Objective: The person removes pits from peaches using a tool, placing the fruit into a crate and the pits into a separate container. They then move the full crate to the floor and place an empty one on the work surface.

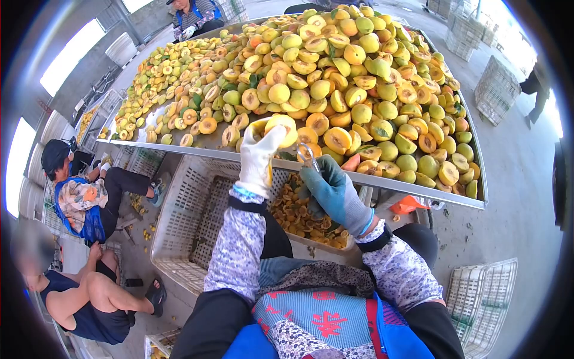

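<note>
In a white glove, my left hand (257,160) grips a yellow peach half (283,129) at the near edge of the metal table. My right hand (339,196), in a blue-grey glove, is closed around a looped metal pitting tool (307,155). The loop points up, just right of and below the peach half. Beyond both hands rises a heap of peaches (335,66), many cut in half with brown stones or hollows showing. Under the table edge, a crate (179,206) stands below my hands, next to a container of peach pieces (305,218).
The table's metal rim (418,194) runs across in front of me. Two people sit at the left, one in a cap (57,157), and another person (194,18) is at the table's far side. Stacked white crates (484,299) stand at the lower right.
</note>
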The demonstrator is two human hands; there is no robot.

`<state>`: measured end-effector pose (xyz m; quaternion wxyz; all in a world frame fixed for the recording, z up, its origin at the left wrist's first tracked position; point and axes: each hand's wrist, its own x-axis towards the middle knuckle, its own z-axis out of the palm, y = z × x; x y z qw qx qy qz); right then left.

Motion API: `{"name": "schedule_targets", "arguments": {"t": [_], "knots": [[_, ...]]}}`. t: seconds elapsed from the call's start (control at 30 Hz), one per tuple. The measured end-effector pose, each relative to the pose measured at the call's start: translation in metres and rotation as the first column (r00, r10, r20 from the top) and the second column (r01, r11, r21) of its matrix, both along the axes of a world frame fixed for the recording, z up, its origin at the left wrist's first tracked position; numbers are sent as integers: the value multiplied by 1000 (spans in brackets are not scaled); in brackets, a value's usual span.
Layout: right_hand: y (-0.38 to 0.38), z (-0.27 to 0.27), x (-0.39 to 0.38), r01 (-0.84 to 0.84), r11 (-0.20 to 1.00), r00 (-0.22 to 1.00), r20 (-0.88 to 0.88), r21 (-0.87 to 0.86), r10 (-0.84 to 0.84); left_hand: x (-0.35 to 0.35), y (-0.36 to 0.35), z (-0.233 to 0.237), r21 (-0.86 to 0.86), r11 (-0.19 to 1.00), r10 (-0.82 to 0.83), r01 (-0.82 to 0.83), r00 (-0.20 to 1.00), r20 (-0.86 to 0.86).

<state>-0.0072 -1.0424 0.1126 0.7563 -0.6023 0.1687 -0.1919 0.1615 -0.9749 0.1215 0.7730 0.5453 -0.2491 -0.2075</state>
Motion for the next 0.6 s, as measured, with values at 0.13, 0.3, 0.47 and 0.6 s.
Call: {"name": "schedule_targets", "arguments": {"t": [0.13, 0.3, 0.47, 0.6], "knots": [[-3, -39, 21, 219, 894, 963, 236, -391, -133, -20, 10, -29, -47, 996, -36, 69, 863, 504], [3, -23, 16, 239, 711, 971, 186, -661, -153, -25, 4, -35, -303, 944, -199, 133, 960, -198], [0, -26, 17, 237, 691, 971, 140, -683, -195, -26, 0, -23, -422, 900, -256, 110, 917, -307], [-3, -37, 25, 339, 574, 938, 224, -745, -264, -35, 1, -18, -385, 893, -303, 233, 944, -132]]}}
